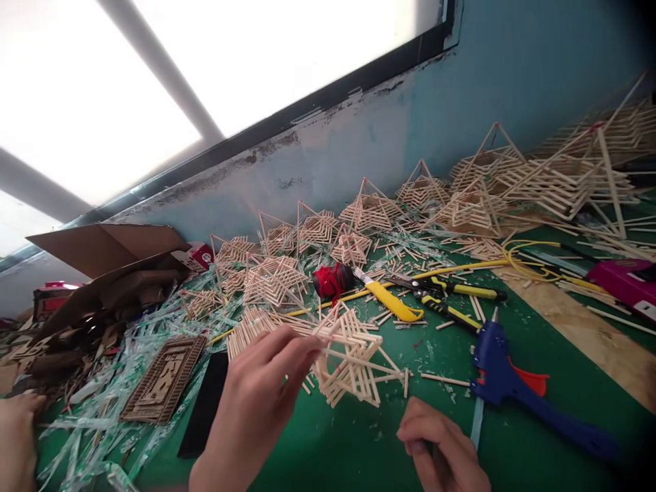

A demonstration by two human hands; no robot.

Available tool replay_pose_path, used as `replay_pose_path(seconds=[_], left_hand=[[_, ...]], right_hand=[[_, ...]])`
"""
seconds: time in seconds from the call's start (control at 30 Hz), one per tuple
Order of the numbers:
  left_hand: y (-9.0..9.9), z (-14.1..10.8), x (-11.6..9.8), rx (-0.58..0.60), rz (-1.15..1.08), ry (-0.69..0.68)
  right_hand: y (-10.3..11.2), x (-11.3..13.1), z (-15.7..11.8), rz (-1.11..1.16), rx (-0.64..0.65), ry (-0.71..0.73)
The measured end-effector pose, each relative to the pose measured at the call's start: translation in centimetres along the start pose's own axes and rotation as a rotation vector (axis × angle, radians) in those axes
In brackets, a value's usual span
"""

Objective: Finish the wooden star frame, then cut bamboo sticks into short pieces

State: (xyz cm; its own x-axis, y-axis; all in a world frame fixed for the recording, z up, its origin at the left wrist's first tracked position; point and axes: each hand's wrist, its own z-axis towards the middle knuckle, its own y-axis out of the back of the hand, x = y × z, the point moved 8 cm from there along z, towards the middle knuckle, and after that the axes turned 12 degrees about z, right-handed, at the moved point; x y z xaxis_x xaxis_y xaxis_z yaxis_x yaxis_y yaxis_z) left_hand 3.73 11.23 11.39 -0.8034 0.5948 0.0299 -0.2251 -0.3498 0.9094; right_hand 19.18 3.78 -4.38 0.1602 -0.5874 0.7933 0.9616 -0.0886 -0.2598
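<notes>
My left hand (259, 393) is closed in a pinch at the upper left of a small star-shaped structure of stacked wooden sticks (356, 365). The structure sits over the green table, tilted, with sticks crossing in several layers. To its right, my right hand (443, 444) is apart from it with fingers curled and pressed together; whatever may lie between them is hidden. A short loose stick (445, 379) lies between the structure and a blue hot glue gun (512, 383). Just behind the structure is a pile of loose sticks (251, 328).
Behind lie a yellow utility knife (392, 297), yellow-and-black pliers (454, 311) and a spool of red thread (333, 280). Finished stick structures (366, 205) line the wall. Plastic strips (97, 430) and a cardboard box (110, 249) fill the left. Another person's hand (19, 437) shows at far left.
</notes>
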Motion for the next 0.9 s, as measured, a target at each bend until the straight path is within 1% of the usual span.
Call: replay_pose_path(seconds=[0.07, 0.17, 0.23, 0.3, 0.4, 0.5, 0.53, 0.6, 0.77, 0.9], left_hand=[[0.7, 0.9, 0.4, -0.005, -0.008, -0.003], [1.3, 2.8, 0.3, -0.024, 0.078, -0.044], [1.5, 4.2, 0.0, -0.044, 0.142, -0.078], [1.3, 5.6, -0.2, -0.035, 0.168, -0.106], [0.3, 8.0, 0.0, 0.020, 0.130, -0.104], [-1.5, 10.7, 0.4, 0.066, 0.054, -0.058], [-2.4, 11.6, 0.6, 0.099, 0.030, -0.031], [-3.9, 13.6, 0.4, 0.120, 0.000, -0.012], [-8.2, 19.0, -1.2, 0.146, -0.009, -0.062], [-11.8, 22.7, -1.9, 0.183, 0.003, -0.079]], right_hand=[[-0.5, 0.2, 0.4, -0.029, 0.070, 0.018], [-1.7, -0.5, 1.3, -0.168, 0.212, -0.086], [-2.6, -0.9, 1.6, -0.283, 0.311, -0.115], [-3.3, -1.1, 1.6, -0.381, 0.388, -0.078], [-3.9, -1.5, 1.2, -0.458, 0.442, -0.053], [-4.1, -2.2, 0.7, -0.454, 0.462, -0.086], [-4.2, -2.3, 0.5, -0.447, 0.464, -0.094], [-4.2, -2.5, 0.4, -0.436, 0.463, -0.107], [-4.2, -2.9, 0.2, -0.425, 0.450, -0.125], [-4.2, -3.2, 0.2, -0.411, 0.425, -0.141]])
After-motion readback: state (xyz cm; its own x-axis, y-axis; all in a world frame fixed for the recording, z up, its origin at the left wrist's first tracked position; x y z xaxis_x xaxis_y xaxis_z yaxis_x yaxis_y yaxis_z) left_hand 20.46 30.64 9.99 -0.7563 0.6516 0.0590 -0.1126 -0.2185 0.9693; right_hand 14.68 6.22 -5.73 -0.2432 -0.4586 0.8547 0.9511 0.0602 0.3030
